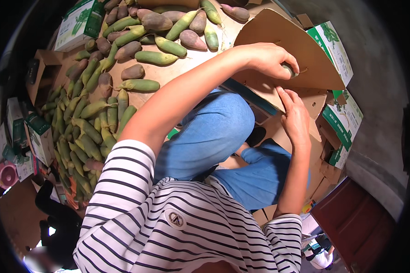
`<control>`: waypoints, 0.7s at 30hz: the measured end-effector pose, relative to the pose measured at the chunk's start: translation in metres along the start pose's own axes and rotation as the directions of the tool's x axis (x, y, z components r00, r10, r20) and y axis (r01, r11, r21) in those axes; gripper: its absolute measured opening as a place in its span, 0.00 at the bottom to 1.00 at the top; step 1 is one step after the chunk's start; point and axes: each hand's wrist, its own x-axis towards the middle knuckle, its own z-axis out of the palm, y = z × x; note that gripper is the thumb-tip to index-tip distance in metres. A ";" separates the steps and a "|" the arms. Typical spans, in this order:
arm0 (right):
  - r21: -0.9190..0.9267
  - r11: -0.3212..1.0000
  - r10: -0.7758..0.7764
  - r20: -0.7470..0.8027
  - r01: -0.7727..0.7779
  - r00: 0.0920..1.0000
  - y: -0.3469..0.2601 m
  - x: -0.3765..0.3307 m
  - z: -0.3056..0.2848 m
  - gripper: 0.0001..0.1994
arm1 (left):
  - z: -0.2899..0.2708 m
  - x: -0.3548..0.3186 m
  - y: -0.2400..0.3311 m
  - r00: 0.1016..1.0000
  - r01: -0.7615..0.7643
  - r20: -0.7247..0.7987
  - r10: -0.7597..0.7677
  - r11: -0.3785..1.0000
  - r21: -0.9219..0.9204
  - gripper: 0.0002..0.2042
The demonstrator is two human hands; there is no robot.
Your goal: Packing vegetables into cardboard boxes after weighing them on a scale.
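Observation:
My left hand (271,61) reaches over an open cardboard box (264,29), its fingers wrapped round a green radish (287,68). Only the dark green end of that radish shows beside the fingers; a thin root tip pokes out past it. My right hand (295,113) lies at the near side of the same box. Its index finger is stretched out against the brown cardboard, the other fingers slightly bent, with nothing seen in them. Inside the box, the bottom is mostly hidden by my hands and the near wall.
A large heap of green radishes (89,132) spreads to my left, with reddish-purple radishes (157,21) among those farther off. Green-and-white cartons stand at the far left (79,25) and on the right (344,125). My bent knee (228,116) is close by the box.

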 end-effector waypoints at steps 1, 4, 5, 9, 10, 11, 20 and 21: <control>0.010 1.000 0.004 -0.005 -0.003 1.000 -0.001 0.000 -0.002 0.33 | 0.005 0.007 -0.011 0.999 -0.008 0.041 0.009 0.999 -0.032 0.20; 0.015 0.999 0.038 -0.015 -0.038 0.999 -0.002 -0.001 -0.005 0.34 | 0.010 0.012 -0.027 0.987 0.025 0.162 -0.007 0.994 -0.105 0.20; 0.016 0.999 0.040 -0.012 -0.040 0.999 -0.002 -0.001 -0.004 0.34 | 0.010 0.013 -0.029 0.971 0.063 0.239 -0.028 0.988 -0.141 0.19; 0.028 0.997 0.076 -0.019 -0.076 0.997 0.000 -0.004 -0.003 0.36 | -0.002 0.000 -0.040 0.988 -0.120 -0.092 0.121 0.993 0.016 0.15; 0.041 0.994 0.098 -0.017 -0.097 0.995 0.001 -0.005 -0.003 0.37 | -0.006 -0.009 -0.044 0.972 -0.096 -0.224 0.077 0.993 -0.075 0.13; 0.046 0.994 0.100 -0.013 -0.099 0.995 0.003 -0.005 -0.002 0.37 | -0.014 -0.025 -0.044 0.938 -0.083 -0.346 0.021 0.983 -0.166 0.12; 0.038 0.997 0.071 -0.053 -0.069 0.996 -0.001 0.000 -0.005 0.36 | 0.053 -0.219 -0.194 0.541 0.488 -0.585 -0.605 0.792 -0.367 0.09; 0.041 0.996 0.084 -0.047 -0.082 0.995 -0.002 -0.001 -0.005 0.36 | 0.065 -0.229 -0.199 0.545 0.534 -0.525 -0.654 0.753 -0.383 0.09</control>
